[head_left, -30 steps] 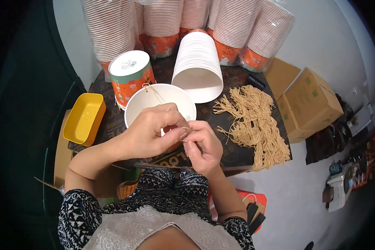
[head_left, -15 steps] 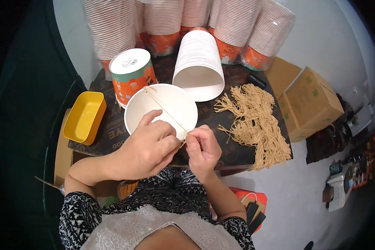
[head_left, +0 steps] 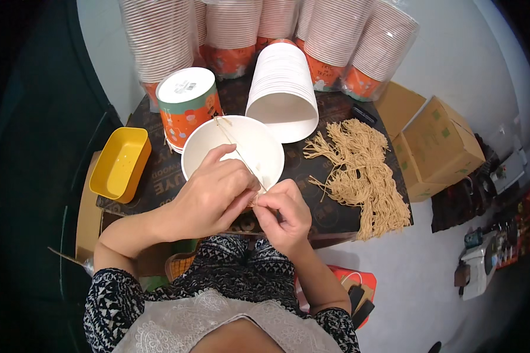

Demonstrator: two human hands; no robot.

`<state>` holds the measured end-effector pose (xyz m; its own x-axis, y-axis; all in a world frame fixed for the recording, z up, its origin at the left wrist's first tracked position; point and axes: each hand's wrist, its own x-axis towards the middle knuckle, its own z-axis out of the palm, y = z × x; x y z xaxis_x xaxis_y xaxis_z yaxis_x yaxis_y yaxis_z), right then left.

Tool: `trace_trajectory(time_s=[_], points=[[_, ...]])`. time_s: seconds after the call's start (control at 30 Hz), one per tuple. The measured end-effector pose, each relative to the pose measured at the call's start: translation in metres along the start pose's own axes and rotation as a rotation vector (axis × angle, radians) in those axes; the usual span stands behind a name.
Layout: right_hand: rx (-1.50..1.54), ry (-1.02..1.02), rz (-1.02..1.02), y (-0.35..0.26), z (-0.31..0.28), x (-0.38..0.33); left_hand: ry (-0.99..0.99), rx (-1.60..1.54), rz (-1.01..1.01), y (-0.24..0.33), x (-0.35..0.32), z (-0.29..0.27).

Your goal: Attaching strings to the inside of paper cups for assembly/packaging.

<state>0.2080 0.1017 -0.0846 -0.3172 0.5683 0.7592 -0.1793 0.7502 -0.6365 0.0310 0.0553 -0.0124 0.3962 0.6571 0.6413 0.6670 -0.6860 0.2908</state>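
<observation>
Since half a second ago, the open white bucket (head_left: 268, 138) has shifted slightly to the right, and the right hand (head_left: 285, 217) has drawn in closer to the fingertips of the left hand (head_left: 215, 197). Underneath everything is the dark printed tabletop (head_left: 297, 170), with tall plastic-wrapped stacks of buckets (head_left: 232, 29) along its far edge and, before them, a nested white stack (head_left: 280, 70) lying on its side, mouth toward the person. Right of the hands, well apart from them, spreads a bundle of tan cords (head_left: 365, 182); an upside-down orange bucket (head_left: 188, 117) stands just behind and left of the open one, and a yellow tray (head_left: 136, 159) sits at the left edge. The open bucket lies just beyond both hands, the left one overlapping its near side. Smallest is a thin cord (head_left: 251, 171), running from the bucket's far rim across its mouth to the fingertips: the left hand pinches it with the index finger raised, the right grips it between thumb and forefinger, its end hidden by the fingers
</observation>
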Motion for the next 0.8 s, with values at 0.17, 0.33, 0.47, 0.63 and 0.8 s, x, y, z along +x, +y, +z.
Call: trace_trajectory(time_s=[0.17, 0.33, 0.47, 0.63, 0.8], points=[[0.133, 0.047, 0.098, 0.002, 0.001, -0.003, 0.032, -0.104, -0.143, 0.001, -0.002, 0.005], [0.270, 0.097, 0.295, 0.000, 0.004, -0.007, -0.091, 0.014, -0.047, 0.002, -0.001, -0.004], [0.287, 0.095, 0.348, 0.001, 0.006, -0.007, -0.022, 0.070, 0.042, 0.005, -0.001, -0.001], [0.257, 0.081, 0.337, 0.000, 0.006, -0.005, -0.040, 0.078, 0.097, -0.004, -0.004, 0.001], [0.050, 0.158, 0.217, 0.016, -0.006, -0.009, -0.044, 0.084, 0.061, -0.002, -0.008, -0.007]])
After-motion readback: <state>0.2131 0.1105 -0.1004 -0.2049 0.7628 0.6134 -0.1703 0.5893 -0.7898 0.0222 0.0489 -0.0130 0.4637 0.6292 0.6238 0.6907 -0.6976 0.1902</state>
